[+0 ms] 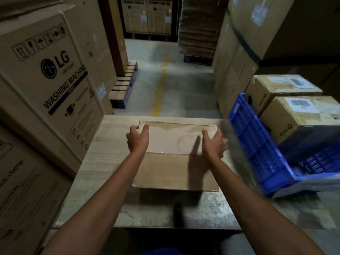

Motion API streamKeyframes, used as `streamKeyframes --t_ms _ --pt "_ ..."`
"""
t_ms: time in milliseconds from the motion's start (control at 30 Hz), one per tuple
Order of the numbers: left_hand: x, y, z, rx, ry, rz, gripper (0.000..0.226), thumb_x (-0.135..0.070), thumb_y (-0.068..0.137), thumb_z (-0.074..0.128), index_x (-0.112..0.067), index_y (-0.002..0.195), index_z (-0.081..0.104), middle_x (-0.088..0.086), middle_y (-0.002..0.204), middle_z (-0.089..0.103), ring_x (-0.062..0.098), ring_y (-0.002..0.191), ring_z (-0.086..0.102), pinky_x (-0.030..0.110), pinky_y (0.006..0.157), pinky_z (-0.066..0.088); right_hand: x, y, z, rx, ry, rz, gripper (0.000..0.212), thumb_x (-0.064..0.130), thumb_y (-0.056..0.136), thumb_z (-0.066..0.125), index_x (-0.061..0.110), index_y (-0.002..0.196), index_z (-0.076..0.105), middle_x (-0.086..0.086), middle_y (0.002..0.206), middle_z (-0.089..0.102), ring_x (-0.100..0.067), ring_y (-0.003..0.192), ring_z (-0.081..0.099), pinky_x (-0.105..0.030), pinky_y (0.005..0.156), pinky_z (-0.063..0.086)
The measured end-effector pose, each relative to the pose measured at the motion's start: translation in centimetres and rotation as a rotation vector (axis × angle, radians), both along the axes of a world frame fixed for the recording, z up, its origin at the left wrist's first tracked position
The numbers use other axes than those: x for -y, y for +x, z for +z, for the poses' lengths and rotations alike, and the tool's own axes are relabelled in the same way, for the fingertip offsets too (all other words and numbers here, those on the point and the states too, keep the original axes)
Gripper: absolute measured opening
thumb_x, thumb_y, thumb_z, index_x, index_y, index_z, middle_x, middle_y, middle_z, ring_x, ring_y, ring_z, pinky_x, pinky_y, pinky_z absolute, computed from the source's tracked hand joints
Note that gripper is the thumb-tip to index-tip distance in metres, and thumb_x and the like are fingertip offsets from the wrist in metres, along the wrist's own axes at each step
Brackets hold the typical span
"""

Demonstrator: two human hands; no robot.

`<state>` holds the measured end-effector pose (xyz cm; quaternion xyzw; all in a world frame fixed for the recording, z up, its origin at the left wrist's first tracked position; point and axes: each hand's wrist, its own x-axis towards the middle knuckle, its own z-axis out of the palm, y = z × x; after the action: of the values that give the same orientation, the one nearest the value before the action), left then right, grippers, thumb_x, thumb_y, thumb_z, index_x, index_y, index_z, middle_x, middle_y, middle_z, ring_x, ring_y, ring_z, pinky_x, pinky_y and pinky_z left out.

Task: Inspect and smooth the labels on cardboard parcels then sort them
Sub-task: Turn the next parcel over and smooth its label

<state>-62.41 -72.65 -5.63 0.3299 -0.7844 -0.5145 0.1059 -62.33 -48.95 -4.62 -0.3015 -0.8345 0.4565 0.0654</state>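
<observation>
Flat brown cardboard parcel (174,162) sits between both hands, over a pale wood-grain table (103,162). Glossy clear film covers the half of its top face farther from the person.

Left hand (137,138) grasps the parcel's far left corner, thumb on top, fingers curled over the edge. Right hand (214,144) grasps the right side, thumb on the top face, slightly blurred.

The parcel's near edge looks lifted, with dark shadow beneath. Cannot tell whether the far edge touches the table.

Right of the right hand: blue slatted plastic crate (257,144). Beyond it are two brown cardboard boxes, one (279,89) behind the other (298,118), each with a white barcode label on top.

Left of the left hand: large LG washing-machine carton (51,80).
</observation>
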Motion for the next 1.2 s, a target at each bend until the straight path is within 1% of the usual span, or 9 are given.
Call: streamKeyframes --t_ms 200,467,633,733,800,867,933,1067,1200 --pt "-0.2 -0.4 2.3 -0.138 0.121 0.156 0.049 -0.061 0.092 0.054 -0.015 0.102 0.043 0.015 0.115 0.057 0.034 0.099 0.058 0.036 0.071 0.04 0.1 -0.8 1.7 -0.143 -0.187 -0.186 0.062 0.066 0.094 0.047 0.016 0.131 0.049 -0.015 0.136 0.048 -0.032 0.122 0.05 -0.049 0.099 0.046" --pt "-0.8 4.3 -1.1 -0.162 0.077 0.111 0.04 -0.033 0.097 0.059 -0.004 0.12 0.043 0.02 0.129 0.049 0.036 0.109 0.055 0.032 0.077 0.037 0.0 2.5 -1.2 -0.161 -0.154 -0.147 0.039 0.037 0.093 0.058 0.011 0.118 0.044 -0.015 0.129 0.049 -0.034 0.113 0.054 -0.037 0.085 0.044" --pt "-1.1 6.7 -2.5 -0.236 0.025 0.014 0.037 -0.028 0.099 0.058 -0.003 0.124 0.044 0.02 0.127 0.05 0.034 0.108 0.054 0.026 0.074 0.035 0.1 4.2 -3.6 -0.25 -0.064 -0.114 0.042 0.038 0.097 0.056 0.008 0.124 0.044 -0.016 0.13 0.047 -0.033 0.113 0.054 -0.04 0.083 0.048" --pt "-1.1 7.2 -2.2 -0.306 -0.16 -0.054 0.038 -0.021 0.097 0.06 -0.003 0.128 0.047 0.019 0.129 0.048 0.034 0.113 0.052 0.03 0.08 0.041 0.3 4.7 -4.0 -0.274 0.018 -0.099 0.044 0.037 0.1 0.053 0.008 0.132 0.045 -0.016 0.136 0.046 -0.032 0.122 0.05 -0.047 0.095 0.046" --pt "-0.9 7.6 -2.2 -0.416 -0.438 -0.121 0.039 -0.014 0.092 0.062 -0.003 0.128 0.051 0.02 0.13 0.048 0.033 0.118 0.049 0.034 0.091 0.044 0.3 4.9 -4.0 -0.313 0.205 -0.042 0.048 0.035 0.099 0.052 0.011 0.139 0.044 -0.013 0.144 0.044 -0.031 0.135 0.042 -0.058 0.116 0.029" --pt "-1.0 8.3 -2.5 -0.564 -0.714 -0.255 0.035 -0.012 0.09 0.061 -0.003 0.123 0.056 0.021 0.129 0.053 0.035 0.122 0.049 0.04 0.103 0.043 0.5 5.4 -4.0 -0.426 0.449 0.131 0.05 0.035 0.098 0.049 0.012 0.142 0.045 -0.011 0.152 0.042 -0.028 0.144 0.035 -0.056 0.12 0.01" --pt "-1.3 9.1 -3.2 -0.622 -0.829 -0.42 0.034 -0.017 0.09 0.059 -0.004 0.122 0.06 0.021 0.129 0.056 0.038 0.128 0.049 0.049 0.109 0.04 1.0 5.9 -4.1 -0.595 0.618 0.372 0.051 0.036 0.097 0.05 0.009 0.14 0.05 -0.013 0.152 0.045 -0.03 0.146 0.036 -0.055 0.119 0.018" --pt "-1.2 9.5 -4.4 -0.346 -1.05 -0.656 0.064 -0.045 0.09 0.056 -0.01 0.143 0.049 0.019 0.149 0.046 0.037 0.141 0.039 0.054 0.114 0.031 1.9 6.8 -5.0 -0.635 0.873 0.74 0.064 0.037 0.091 0.063 0.01 0.147 0.048 -0.013 0.157 0.041 -0.031 0.148 0.034 -0.05 0.118 0.027" --pt "-1.3 8.5 -3.1 -0.198 -1.129 -0.667 0.073 -0.032 0.078 0.08 -0.012 0.142 0.052 0.016 0.145 0.051 0.034 0.129 0.05 0.047 0.101 0.04 1.8 6.7 -5.6 -0.562 0.989 0.766 0.061 0.032 0.087 0.072 0.013 0.142 0.055 -0.01 0.149 0.052 -0.031 0.139 0.046 -0.05 0.113 0.031"
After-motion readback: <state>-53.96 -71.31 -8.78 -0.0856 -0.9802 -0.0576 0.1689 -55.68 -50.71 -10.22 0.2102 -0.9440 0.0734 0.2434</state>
